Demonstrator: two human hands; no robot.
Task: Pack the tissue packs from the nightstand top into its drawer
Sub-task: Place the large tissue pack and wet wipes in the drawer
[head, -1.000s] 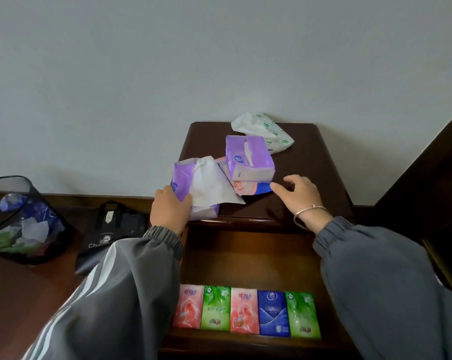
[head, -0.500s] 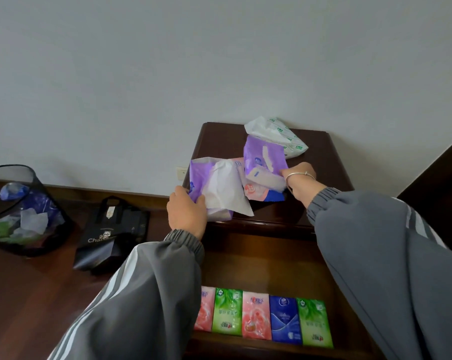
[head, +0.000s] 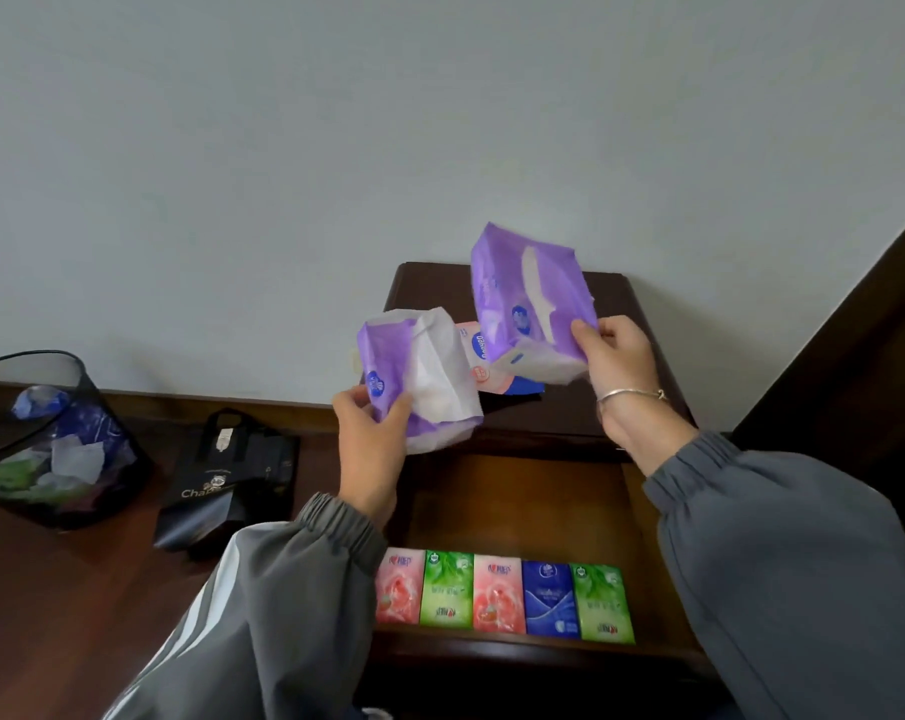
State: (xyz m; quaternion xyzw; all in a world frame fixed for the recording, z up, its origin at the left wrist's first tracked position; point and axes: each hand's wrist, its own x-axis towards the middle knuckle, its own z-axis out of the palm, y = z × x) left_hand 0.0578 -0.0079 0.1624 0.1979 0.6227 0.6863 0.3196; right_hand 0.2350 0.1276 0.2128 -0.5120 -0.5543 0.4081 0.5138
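the lower tissue pack and the upper tissue pack are purple and white with round blue logos. the flat pack, at 12 o'clock from the drawer, is pink, white and blue. the pocket packs run pink, green, pink, blue, green. the nightstand is dark brown.

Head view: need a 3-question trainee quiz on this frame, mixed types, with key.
1. True or false: the left hand grips the left purple pack and the right hand grips the right purple pack.
2. How many small packs lie in a row in the open drawer? A three, B five, C seven.
3. Fill in: the pink-and-blue pack lies on the nightstand ___.

Key: 1 true; 2 B; 3 top.
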